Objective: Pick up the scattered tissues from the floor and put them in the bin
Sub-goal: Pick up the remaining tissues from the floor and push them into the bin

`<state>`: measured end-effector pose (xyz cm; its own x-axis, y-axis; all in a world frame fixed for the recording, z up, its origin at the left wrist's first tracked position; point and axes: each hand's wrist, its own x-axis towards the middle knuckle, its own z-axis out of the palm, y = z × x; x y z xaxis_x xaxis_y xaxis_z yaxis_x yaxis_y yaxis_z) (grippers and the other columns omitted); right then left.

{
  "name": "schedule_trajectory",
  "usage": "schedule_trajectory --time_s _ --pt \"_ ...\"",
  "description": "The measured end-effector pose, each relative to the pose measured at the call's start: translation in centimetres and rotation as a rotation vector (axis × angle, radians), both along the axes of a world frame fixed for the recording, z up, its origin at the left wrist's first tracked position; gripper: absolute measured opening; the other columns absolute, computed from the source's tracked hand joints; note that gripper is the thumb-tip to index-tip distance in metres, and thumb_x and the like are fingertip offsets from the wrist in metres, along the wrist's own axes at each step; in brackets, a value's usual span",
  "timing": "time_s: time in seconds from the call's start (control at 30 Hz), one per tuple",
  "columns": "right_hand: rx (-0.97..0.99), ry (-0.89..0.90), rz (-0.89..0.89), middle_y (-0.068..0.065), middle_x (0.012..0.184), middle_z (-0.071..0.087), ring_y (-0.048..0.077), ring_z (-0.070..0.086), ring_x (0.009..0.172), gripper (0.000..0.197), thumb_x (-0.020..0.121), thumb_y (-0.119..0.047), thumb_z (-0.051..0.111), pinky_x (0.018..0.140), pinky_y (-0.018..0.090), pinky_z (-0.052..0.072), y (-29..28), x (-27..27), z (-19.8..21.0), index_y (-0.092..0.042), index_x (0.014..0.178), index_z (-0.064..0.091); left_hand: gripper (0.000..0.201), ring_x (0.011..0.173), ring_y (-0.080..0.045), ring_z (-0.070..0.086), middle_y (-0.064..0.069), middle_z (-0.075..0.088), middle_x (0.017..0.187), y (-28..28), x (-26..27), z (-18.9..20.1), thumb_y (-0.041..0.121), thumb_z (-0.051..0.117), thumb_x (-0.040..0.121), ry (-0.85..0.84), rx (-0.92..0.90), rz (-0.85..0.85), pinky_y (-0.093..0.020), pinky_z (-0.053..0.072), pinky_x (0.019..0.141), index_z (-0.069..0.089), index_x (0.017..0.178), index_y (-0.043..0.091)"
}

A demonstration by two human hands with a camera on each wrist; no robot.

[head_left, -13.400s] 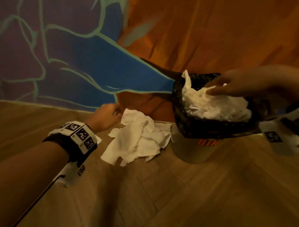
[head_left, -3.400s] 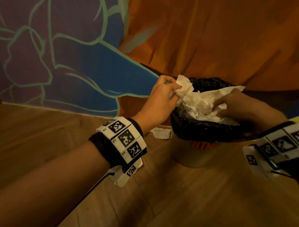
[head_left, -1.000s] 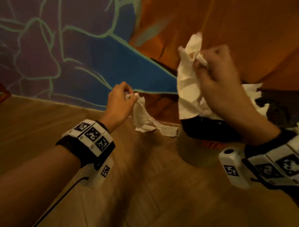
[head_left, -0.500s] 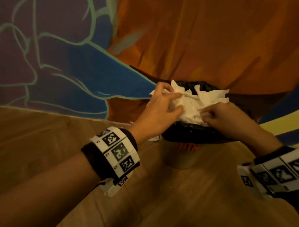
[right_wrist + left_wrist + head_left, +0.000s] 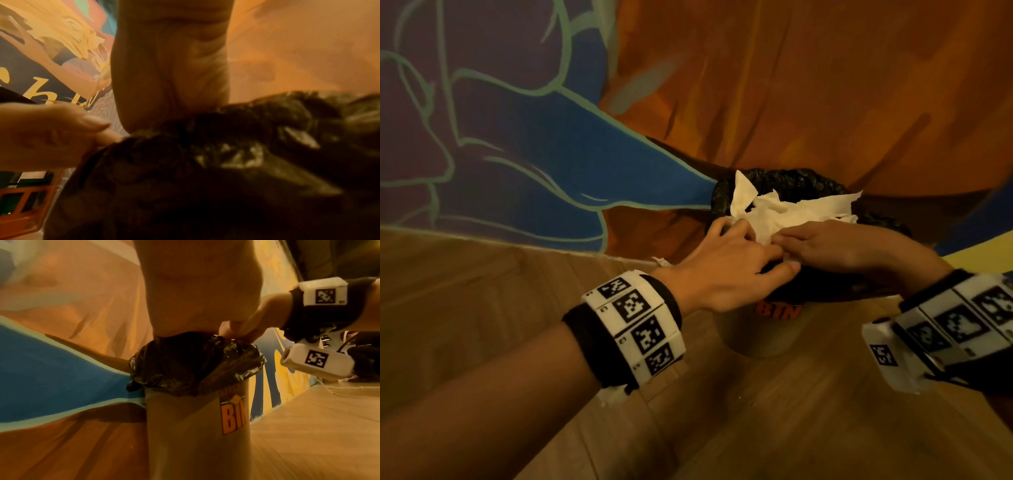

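Tissues (image 5: 787, 214): white crumpled heap, filling the mouth of the bin (image 5: 197, 426) and rising above its rim; one small white scrap (image 5: 662, 261) lies on the floor at the foot of the wall, just left of the bin.

Wall (image 5: 517, 154): painted, purple and blue with green outlines at left, orange at right.

Floor (image 5: 774, 411): wooden boards.

Left hand (image 5: 732, 265): reaches from the lower left over the near rim, palm down, fingers stretched forward and resting on the left part of the heap. The grip is loose and flat; nothing is seen enclosed in it, though the fingertips are partly hidden. Wrist carries a black band with white marker blocks (image 5: 635, 325).

Bin: pale cylinder, upright on the floor against the wall, with an orange label reading BIN (image 5: 233, 415). Black liner bag (image 5: 193, 363) folded over the rim.

Right hand (image 5: 835, 245): reaches from the right, palm down, fingers extended onto the near part of the heap, fingertips touching those of the left hand. Grip flat, closed around nothing visible. Wrist also carries marker blocks (image 5: 959, 325).
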<state>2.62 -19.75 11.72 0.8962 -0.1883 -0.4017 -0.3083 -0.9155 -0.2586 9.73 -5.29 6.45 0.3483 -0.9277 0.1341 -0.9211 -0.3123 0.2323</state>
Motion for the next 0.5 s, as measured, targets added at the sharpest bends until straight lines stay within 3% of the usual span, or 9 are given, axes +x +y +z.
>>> schedule_trajectory --time_s 0.07,0.13,0.2,0.27,0.37,0.4,0.43,0.5 --pt "-0.015 0.068 -0.001 -0.008 0.115 0.056 0.018 0.051 0.112 0.038 0.101 -0.040 0.032 0.086 0.026 0.032 0.0 0.7 -0.1 -0.029 0.126 0.058 0.031 0.094 -0.009 0.038 0.010 0.055 0.086 0.6 0.2 0.0 0.051 0.025 0.098 0.045 -0.148 -0.023 -0.029 0.025 0.089 0.055 0.096 0.044" --pt "-0.047 0.129 0.015 -0.009 0.101 0.055 0.014 0.051 0.096 0.034 0.101 -0.037 0.036 0.083 0.026 0.033 -0.8 1.9 -0.9 -0.023 0.116 0.063 0.035 0.093 -0.007 0.039 0.013 0.056 0.094 1.4 0.7 -0.4 0.049 0.026 0.098 0.018 -0.288 -0.009 -0.027 0.027 0.084 0.057 0.096 0.033" --pt "-0.072 0.205 0.050 0.000 0.086 0.053 0.013 0.045 0.076 0.028 0.101 -0.026 0.037 0.075 0.028 0.034 -1.5 2.9 -1.8 -0.014 0.093 0.061 0.037 0.096 -0.008 0.041 0.013 0.055 0.101 2.3 1.4 -0.7 0.045 0.027 0.098 0.002 -0.385 0.035 -0.028 0.031 0.085 0.058 0.101 0.025" --pt "-0.049 0.244 0.038 0.009 0.077 0.046 0.014 0.035 0.062 0.022 0.098 -0.016 0.039 0.066 0.030 0.033 -1.9 3.3 -1.8 -0.010 0.081 0.051 0.037 0.097 -0.009 0.042 0.013 0.055 0.102 3.4 2.2 -1.0 0.043 0.027 0.098 0.010 -0.450 0.086 -0.028 0.032 0.085 0.058 0.102 0.023" --pt "-0.019 0.201 -0.012 0.004 0.068 0.048 0.004 0.040 0.046 0.023 0.096 -0.009 0.041 0.050 0.017 0.036 -1.1 2.4 0.2 -0.009 0.076 0.053 0.035 0.097 -0.008 0.042 0.015 0.052 0.100 5.4 3.4 -1.4 0.042 0.027 0.098 0.041 -0.503 0.175 -0.026 0.032 0.083 0.056 0.106 0.024" --pt "-0.027 0.159 -0.003 0.000 0.074 0.054 0.000 0.045 0.050 0.025 0.098 -0.012 0.042 0.053 0.014 0.038 -0.8 2.0 1.1 -0.013 0.079 0.058 0.034 0.098 -0.007 0.042 0.015 0.051 0.102 6.1 3.9 -1.7 0.042 0.028 0.098 0.064 -0.509 0.215 -0.027 0.033 0.084 0.055 0.109 0.024" --pt "-0.085 0.115 0.025 0.000 0.092 0.059 0.000 0.052 0.066 0.025 0.099 -0.017 0.042 0.063 0.015 0.042 -0.5 1.6 1.8 -0.020 0.091 0.065 0.032 0.101 -0.007 0.041 0.015 0.051 0.104 6.9 4.4 -2.0 0.042 0.029 0.099 0.093 -0.508 0.259 -0.029 0.036 0.086 0.053 0.112 0.025" --pt "-0.347 0.065 0.091 0.003 0.131 0.047 0.016 0.054 0.105 0.033 0.101 -0.027 0.038 0.090 0.030 0.045 0.7 0.6 3.5 -0.036 0.129 0.053 0.030 0.106 -0.006 0.040 0.014 0.049 0.110 8.4 5.3 -2.8 0.042 0.030 0.100 0.150 -0.482 0.336 -0.031 0.038 0.090 0.049 0.119 0.027"
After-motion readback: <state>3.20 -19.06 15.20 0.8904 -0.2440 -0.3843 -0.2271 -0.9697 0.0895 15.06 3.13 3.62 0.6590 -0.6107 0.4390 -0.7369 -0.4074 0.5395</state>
